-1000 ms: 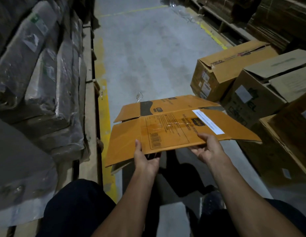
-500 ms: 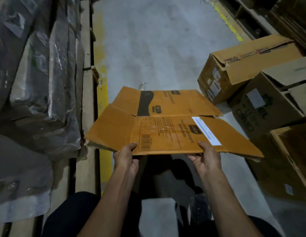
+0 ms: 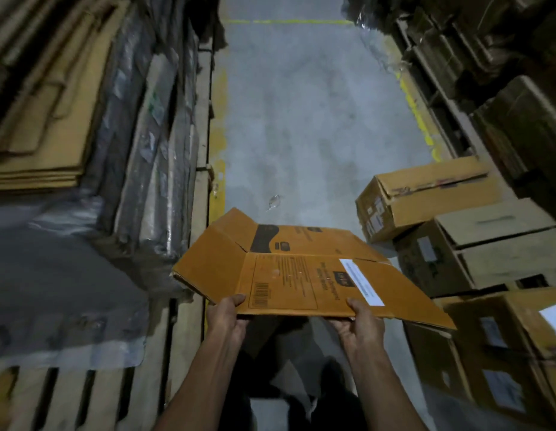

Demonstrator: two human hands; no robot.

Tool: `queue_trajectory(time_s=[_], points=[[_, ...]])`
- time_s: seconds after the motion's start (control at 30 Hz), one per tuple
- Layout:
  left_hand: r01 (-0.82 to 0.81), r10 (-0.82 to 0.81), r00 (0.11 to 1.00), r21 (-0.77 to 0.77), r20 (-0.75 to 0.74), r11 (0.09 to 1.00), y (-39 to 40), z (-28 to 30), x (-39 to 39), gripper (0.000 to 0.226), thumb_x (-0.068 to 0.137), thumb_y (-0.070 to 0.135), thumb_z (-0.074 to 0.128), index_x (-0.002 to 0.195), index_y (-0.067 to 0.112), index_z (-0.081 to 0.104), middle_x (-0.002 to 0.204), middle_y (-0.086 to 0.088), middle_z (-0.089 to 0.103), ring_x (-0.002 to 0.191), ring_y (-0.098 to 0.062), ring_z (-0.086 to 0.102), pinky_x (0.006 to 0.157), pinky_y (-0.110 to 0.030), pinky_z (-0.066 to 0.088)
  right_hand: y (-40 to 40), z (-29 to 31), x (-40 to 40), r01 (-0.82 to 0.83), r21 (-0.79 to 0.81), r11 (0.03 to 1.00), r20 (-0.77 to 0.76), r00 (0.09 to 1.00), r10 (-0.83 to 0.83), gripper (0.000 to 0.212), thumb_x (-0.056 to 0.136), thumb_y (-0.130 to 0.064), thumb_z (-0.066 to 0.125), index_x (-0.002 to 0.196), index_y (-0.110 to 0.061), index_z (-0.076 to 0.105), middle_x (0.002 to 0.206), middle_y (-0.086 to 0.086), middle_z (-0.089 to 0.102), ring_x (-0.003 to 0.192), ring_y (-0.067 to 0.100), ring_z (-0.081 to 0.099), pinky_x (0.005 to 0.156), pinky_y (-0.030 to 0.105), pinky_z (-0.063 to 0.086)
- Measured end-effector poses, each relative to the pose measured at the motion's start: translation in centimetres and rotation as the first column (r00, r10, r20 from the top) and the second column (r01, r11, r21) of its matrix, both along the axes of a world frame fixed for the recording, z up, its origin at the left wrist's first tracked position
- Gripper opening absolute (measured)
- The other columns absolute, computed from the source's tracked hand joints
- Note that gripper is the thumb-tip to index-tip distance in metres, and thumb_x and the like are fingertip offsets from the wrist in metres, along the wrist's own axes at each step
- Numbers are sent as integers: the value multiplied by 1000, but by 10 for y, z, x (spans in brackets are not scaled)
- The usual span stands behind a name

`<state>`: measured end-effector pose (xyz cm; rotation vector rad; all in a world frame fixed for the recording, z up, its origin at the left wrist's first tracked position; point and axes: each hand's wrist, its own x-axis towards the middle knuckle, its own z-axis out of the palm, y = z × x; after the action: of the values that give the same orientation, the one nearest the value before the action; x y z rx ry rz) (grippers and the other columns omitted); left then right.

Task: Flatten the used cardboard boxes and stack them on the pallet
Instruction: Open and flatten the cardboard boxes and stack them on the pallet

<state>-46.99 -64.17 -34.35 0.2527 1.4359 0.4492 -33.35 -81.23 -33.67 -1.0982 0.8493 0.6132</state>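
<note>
A flattened orange-brown cardboard box [image 3: 301,275] with a barcode and a white label hangs level in front of me above the floor. My left hand [image 3: 227,315] grips its near edge by the barcode, thumb on top. My right hand [image 3: 362,325] grips the same edge further right, beside the white label. The wooden pallet [image 3: 93,396] lies at the lower left, carrying plastic-wrapped bundles [image 3: 140,188] and a stack of flat cardboard sheets [image 3: 49,132].
Several unflattened cardboard boxes [image 3: 425,194] crowd the right side of the aisle. Grey concrete floor [image 3: 301,119] with yellow lines runs ahead between them. More stacked cardboard [image 3: 475,42] fills the far right. A scrap of clear plastic [image 3: 273,202] lies on the floor.
The flattened box has shifted left, its left corner now closer to the pallet's wrapped bundles. My view has lifted, showing the stack of flat sheets. Both hands keep their grip.
</note>
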Motion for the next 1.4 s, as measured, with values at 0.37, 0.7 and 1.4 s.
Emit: queue_trajectory(time_s=[0.37,0.7,1.4], points=[[-169,149,981,176,121,970,-26,154,46,43,83,-14,61,125,-3,57,112,-24,68,98,-41,68,71,-51,61,-8,140,67,-156,218,963,109,985,135,41,92,8,58,125,-17,57,117,19,68,104,40,68,78,68,55],[-407,295,888,306,352,861,-78,268,80,13,87,-13,58,91,-1,59,99,-22,67,85,-36,68,81,-53,58,-21,252,129,-347,389,853,267,929,256,44,88,4,65,126,-17,54,116,19,70,101,39,71,80,66,56],[-711,354,672,431,651,556,21,399,-3,10,92,-6,56,96,1,62,70,-11,73,60,-24,73,46,-36,58,150,380,72,-611,559,561,470,791,392,50,92,7,59,137,-12,50,123,22,66,98,36,70,56,53,59]])
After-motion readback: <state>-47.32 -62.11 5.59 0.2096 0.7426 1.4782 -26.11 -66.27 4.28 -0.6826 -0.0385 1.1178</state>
